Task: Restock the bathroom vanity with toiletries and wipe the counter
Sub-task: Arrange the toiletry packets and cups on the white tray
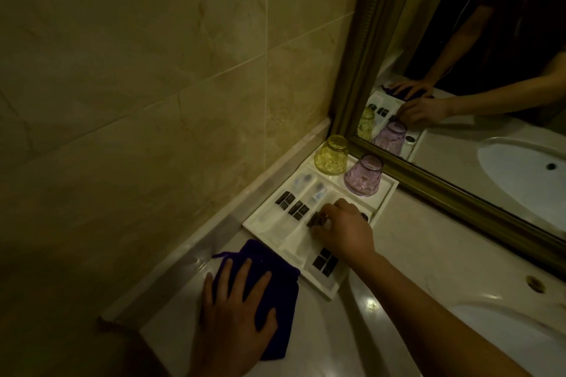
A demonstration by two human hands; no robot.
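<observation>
A white divided tray sits in the corner of the pale counter. Several white toiletry packets with dark labels lie in its slots. My right hand reaches into the middle of the tray, fingers curled round a small dark-labelled packet. My left hand lies flat with spread fingers on a dark purple cloth on the counter just left of the tray. A yellow glass and a purple glass stand upside down at the tray's far end.
A gold-framed mirror runs along the back of the counter. A white sink basin lies to the right, with an overflow hole. A tiled wall closes the left side behind a low marble ledge.
</observation>
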